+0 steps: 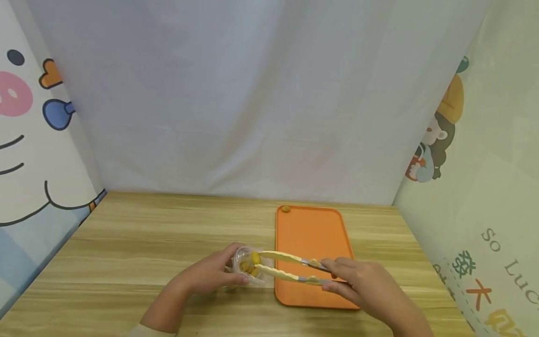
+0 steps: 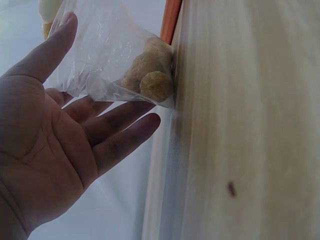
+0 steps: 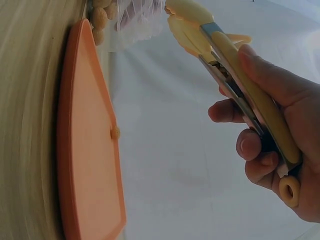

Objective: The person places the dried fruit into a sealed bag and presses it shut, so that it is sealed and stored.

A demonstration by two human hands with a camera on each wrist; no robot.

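Note:
My left hand [image 1: 212, 271] holds a clear plastic bag [image 2: 102, 47] upright on the table, thumb on one side and fingers on the other. From above, its mouth looks round. Several wrinkled, yellow-brown round pieces [image 2: 156, 86] lie at its bottom. My right hand [image 1: 366, 283] grips a pair of tongs [image 3: 252, 92] with pale yellow scalloped tips and yellow-backed metal arms. The tips reach over the bag's mouth, and one yellow piece [image 1: 255, 257] shows at them; whether they pinch it I cannot tell.
An orange rectangular tray [image 1: 313, 234] with a low rim lies right of the bag, under the tongs. One brown piece [image 1: 286, 209] sits at its far left corner. A pale curtain [image 1: 252, 103] hangs behind the wooden table [image 1: 168, 229], with printed cloths at both sides.

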